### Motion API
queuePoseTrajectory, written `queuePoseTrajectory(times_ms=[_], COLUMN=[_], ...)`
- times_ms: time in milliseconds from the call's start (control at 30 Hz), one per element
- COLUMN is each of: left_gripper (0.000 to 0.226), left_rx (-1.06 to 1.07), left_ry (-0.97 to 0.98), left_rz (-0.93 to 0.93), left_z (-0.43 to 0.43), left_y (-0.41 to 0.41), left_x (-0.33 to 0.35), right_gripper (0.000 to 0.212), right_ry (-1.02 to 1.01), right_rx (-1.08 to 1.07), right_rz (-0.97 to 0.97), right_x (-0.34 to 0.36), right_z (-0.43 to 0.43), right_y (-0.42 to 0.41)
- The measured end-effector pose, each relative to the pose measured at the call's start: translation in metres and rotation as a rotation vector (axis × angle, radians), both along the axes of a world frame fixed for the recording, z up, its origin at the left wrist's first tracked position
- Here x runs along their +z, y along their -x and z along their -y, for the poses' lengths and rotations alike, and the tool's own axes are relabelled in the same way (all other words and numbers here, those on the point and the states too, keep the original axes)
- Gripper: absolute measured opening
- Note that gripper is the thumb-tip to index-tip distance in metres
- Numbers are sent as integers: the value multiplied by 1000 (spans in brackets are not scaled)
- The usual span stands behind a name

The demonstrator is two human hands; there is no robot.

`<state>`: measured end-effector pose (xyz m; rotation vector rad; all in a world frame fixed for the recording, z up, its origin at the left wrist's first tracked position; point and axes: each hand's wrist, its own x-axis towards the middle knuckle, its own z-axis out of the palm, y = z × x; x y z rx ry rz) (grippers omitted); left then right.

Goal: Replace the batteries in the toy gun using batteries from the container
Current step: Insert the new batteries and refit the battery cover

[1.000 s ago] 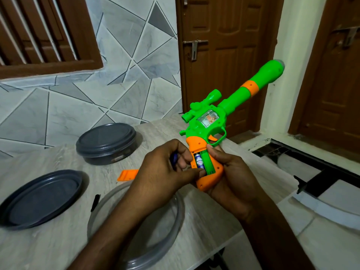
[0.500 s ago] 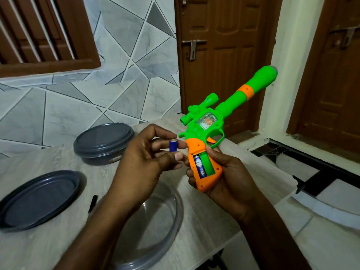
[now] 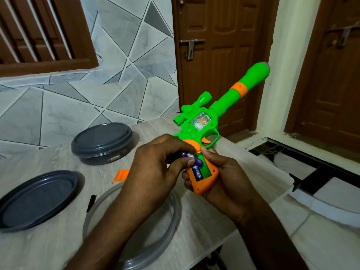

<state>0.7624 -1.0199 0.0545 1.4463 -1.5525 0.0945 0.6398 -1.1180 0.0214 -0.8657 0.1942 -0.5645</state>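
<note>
My right hand (image 3: 222, 178) grips the orange handle of the green toy gun (image 3: 202, 125), barrel pointing up and to the right. The handle's battery bay is uncovered and one battery (image 3: 197, 173) lies in its left slot. My left hand (image 3: 155, 170) pinches a blue battery (image 3: 192, 160) and holds its end at the top of the bay's other slot. The orange bay cover (image 3: 121, 175) lies on the table behind my left wrist. A clear round container (image 3: 171, 217) sits under my left forearm.
A closed dark grey round container (image 3: 101, 145) stands at the back of the table (image 3: 48, 246). A loose grey lid (image 3: 37, 197) lies at the left. A small black tool (image 3: 90, 202) lies beside the clear container. The table's right edge drops to the floor.
My left hand, which held the blue battery up away from the gun half a second ago, has brought it down to the open bay in the handle.
</note>
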Motion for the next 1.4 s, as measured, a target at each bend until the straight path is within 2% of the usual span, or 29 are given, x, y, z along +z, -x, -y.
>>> queuePoseTrajectory(times_ms=[100, 267, 567, 800, 1233, 1400], left_gripper=[29, 20, 16, 14, 11, 7], left_rx=[-5, -58, -10, 36, 1, 27], left_ry=[-21, -3, -11, 5, 23, 30], left_rz=[-142, -272, -219, -105, -57, -6], left_z=[1, 6, 7, 6, 6, 6], left_y=[2, 2, 4, 5, 8, 10], left_x=[-1, -6, -9, -8, -8, -9], right_gripper=[45, 45, 45, 53, 40, 47], right_ry=[6, 12, -2, -8, -34, -57], right_rx=[5, 4, 59, 45, -3, -1], right_rz=[-2, -8, 46, 36, 14, 27], right_x=[-1, -3, -6, -6, -5, -5], right_z=[-1, -2, -4, -6, -5, -6], right_y=[2, 1, -4, -3, -1, 0])
